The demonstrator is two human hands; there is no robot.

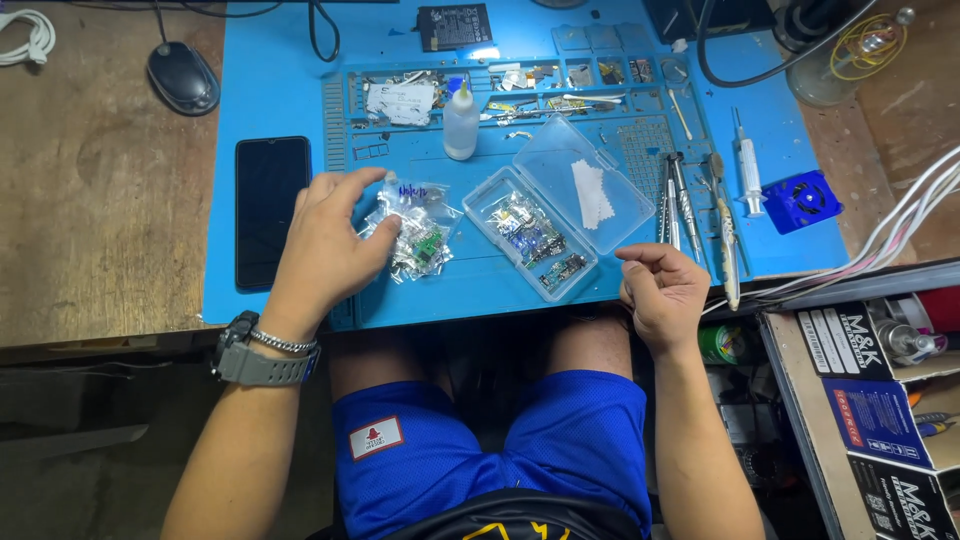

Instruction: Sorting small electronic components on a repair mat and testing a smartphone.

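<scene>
While my left hand (325,245) pinches the small clear bags (415,228) at frame centre-left, they feel light and slippery.
Best gripped by their edges; my right hand (662,290) curls loosely, holding nothing, beside the open plastic case (560,205).

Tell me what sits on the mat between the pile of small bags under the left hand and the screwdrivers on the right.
In the head view, an open clear plastic box of small parts lies between the bags and the screwdrivers.
</scene>
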